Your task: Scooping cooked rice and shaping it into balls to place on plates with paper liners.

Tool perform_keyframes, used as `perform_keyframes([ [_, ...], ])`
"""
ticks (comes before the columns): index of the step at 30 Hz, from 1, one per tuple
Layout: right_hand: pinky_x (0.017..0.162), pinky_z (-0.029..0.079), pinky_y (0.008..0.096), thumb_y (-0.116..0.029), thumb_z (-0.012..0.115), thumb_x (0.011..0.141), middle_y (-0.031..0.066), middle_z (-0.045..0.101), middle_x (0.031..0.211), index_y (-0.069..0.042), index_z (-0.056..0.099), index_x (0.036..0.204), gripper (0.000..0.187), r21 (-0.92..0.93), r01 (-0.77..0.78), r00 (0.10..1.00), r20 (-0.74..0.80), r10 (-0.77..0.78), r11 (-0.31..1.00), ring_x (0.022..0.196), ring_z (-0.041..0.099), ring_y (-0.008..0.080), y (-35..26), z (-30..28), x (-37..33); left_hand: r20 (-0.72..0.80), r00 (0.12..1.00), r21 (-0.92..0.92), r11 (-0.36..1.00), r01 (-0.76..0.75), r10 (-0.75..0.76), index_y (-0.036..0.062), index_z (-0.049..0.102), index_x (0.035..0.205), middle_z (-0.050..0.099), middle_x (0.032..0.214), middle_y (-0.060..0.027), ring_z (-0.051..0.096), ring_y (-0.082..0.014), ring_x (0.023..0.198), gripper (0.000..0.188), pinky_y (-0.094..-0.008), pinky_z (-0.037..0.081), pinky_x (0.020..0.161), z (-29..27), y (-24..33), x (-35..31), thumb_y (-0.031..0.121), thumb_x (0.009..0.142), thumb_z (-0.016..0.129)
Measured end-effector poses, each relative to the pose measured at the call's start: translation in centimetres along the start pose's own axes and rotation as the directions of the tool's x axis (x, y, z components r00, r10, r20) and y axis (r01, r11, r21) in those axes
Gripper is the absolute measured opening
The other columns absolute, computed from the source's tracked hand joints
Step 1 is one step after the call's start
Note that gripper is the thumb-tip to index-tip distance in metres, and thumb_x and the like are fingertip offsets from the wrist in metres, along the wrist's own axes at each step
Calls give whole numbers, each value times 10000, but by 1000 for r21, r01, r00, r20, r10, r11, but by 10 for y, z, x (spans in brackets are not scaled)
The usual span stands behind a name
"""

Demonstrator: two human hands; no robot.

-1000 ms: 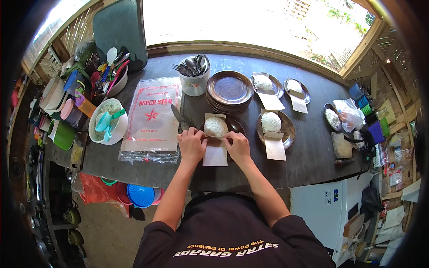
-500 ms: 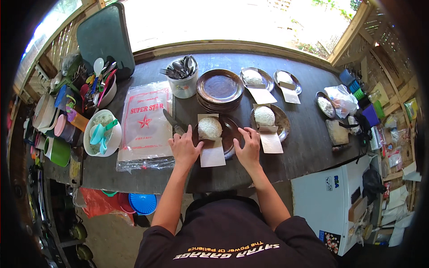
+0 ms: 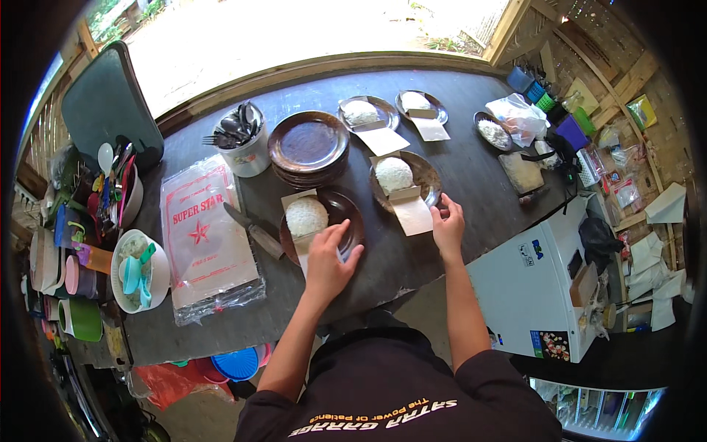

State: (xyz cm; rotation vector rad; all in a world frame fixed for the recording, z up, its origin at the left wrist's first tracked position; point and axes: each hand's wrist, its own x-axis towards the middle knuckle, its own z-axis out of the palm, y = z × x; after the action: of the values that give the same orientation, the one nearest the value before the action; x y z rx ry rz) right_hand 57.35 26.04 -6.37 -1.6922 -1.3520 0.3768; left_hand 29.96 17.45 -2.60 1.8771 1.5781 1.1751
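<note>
My left hand (image 3: 329, 254) reaches over a brown plate (image 3: 352, 219), its fingers stretched out beside a white rice mound (image 3: 306, 216) on brown paper. The hand covers part of that paper. My right hand (image 3: 449, 225) is at the right rim of a second plate (image 3: 428, 174), its fingers bent and a little apart, with no hold on the plate showing. That plate bears another rice mound (image 3: 394, 174) and a folded paper (image 3: 413, 214) hanging over its near edge. Left of the near plate lies a knife (image 3: 254, 232).
Behind are a plate stack (image 3: 308, 140), a cutlery bucket (image 3: 247, 151) and two more plates of rice (image 3: 361, 113). A wrapped paper pack (image 3: 202, 236) and a rice bowl (image 3: 155, 283) lie left. Far right are a small rice dish (image 3: 492, 132) and a plastic bag (image 3: 519, 118).
The view has turned to the right. My right hand has left the near plate for the second plate's rim. My left hand has moved across the near plate's front, over the paper.
</note>
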Motion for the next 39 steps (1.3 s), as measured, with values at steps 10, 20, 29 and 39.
perform_keyframes([
  [10, 863, 521, 398, -189, 689, 808, 206, 696, 987, 55, 587, 1269, 531, 143, -41, 980, 199, 12, 989, 944, 686, 323, 72, 23, 68, 40, 966, 69, 966, 251, -254, -122, 341, 1425, 408, 1444, -307, 429, -393, 1339, 734, -388, 367, 1100, 92, 17, 55, 280, 897, 654],
  [20, 466, 579, 313, -6, 657, 810, 116, 591, 891, 26, 499, 1376, 589, 329, -308, 835, 544, 88, 893, 546, 657, 191, 53, -16, 110, -220, 935, 8, 958, 285, -276, -90, 427, 1398, 495, 1392, -285, 503, -318, 1305, 610, -347, 403, 1077, 137, 60, 79, 160, 901, 677],
  [29, 467, 615, 316, 42, 637, 812, 53, 463, 921, -30, 500, 1398, 607, 314, -413, 838, 499, 222, 855, 670, 628, 163, 98, -68, 157, 130, 894, -408, 799, 442, -428, -118, 398, 1401, 487, 1413, -254, 510, -261, 1300, 656, -310, 421, 1065, 213, 64, 91, 186, 901, 695],
  [39, 466, 595, 280, 45, 635, 848, 30, 418, 917, -20, 464, 1422, 602, 365, -430, 851, 470, 236, 826, 649, 592, 137, 124, -61, 192, 150, 927, -255, 892, 372, -344, -133, 322, 1429, 353, 1499, -278, 445, -290, 1354, 730, -337, 384, 1107, 241, 67, 137, 202, 898, 694],
])
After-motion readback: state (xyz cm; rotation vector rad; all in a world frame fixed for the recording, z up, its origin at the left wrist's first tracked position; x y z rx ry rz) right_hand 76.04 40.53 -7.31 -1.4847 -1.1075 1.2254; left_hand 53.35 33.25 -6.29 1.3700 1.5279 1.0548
